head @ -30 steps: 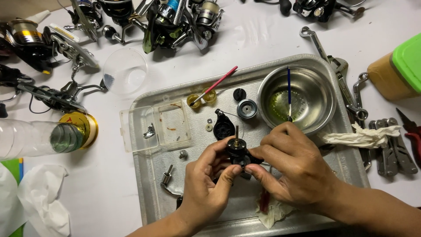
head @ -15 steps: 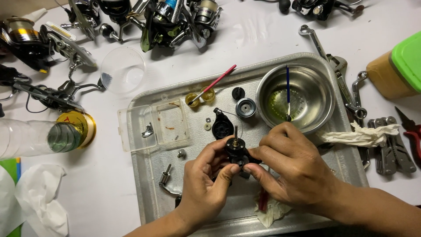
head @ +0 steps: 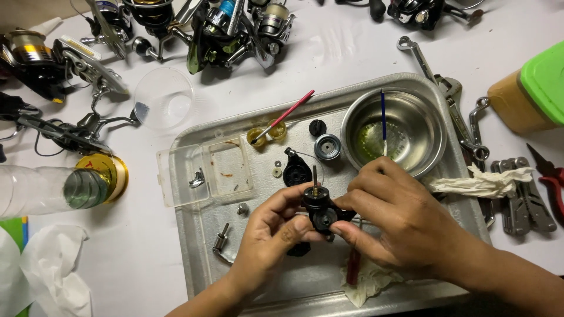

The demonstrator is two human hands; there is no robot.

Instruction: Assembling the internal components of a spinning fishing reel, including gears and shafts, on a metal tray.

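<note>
Bare tray (head: 205, 246) left (bowl (head: 393, 132) right)

A white tabletop under even light

The whole view is filled by a white tabletop (head: 352, 53), seen from straight above; no wall, floor or window shows. Its covering looks like cloth or paper, faintly creased along the far edge. The light is soft and comes from overhead, leaving only short, pale shadows. A dull metal tray (head: 200, 246) lies in the middle of the surface, its rim catching a weak shine. At the near left corner a strip of green and yellow (head: 10, 226) peeks in at the edge
</note>
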